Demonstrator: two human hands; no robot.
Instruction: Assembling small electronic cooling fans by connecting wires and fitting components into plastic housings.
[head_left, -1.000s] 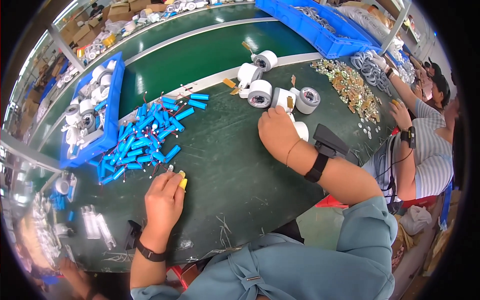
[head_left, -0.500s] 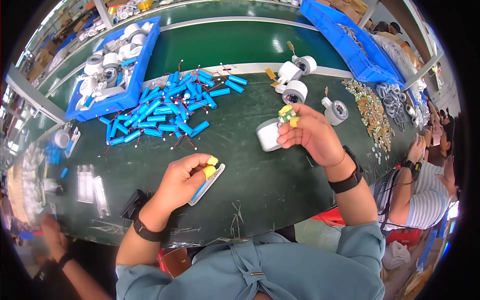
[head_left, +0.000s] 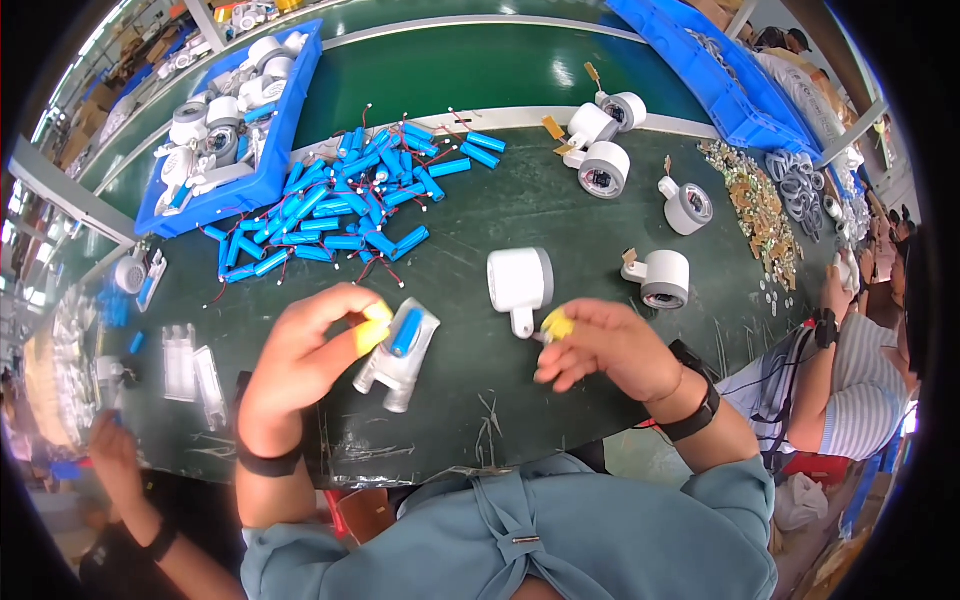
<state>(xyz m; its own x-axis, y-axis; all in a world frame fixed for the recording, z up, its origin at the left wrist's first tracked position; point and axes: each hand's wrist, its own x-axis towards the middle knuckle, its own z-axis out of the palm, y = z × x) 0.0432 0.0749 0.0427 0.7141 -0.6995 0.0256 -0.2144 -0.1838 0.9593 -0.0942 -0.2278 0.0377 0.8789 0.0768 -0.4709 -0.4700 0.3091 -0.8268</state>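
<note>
My left hand (head_left: 300, 350), with yellow finger covers, pinches the edge of a pale plastic handle shell (head_left: 405, 362). A blue cylindrical battery (head_left: 407, 332) sits in the shell, which has forked prongs at its near end. To the right, a white round fan head (head_left: 516, 280) with a grey rim has its short stem pointing toward me. At the stem's end are the closed, yellow-covered fingertips of my right hand (head_left: 620, 350). A small piece between them is too blurred to make out.
Blue batteries with red leads (head_left: 340, 205) lie heaped beyond my left hand. Several finished-looking fan heads (head_left: 603, 170) stand at the right, beside piled small circuit boards (head_left: 755, 205) and grey rings (head_left: 795, 195). Blue crates (head_left: 275, 150) flank the bench; co-workers sit at both sides.
My left hand has tilted the shell up and turned it, showing the battery. My right hand has come down toward me; the green circuit board no longer shows. The fan head has turned, stem toward me.
</note>
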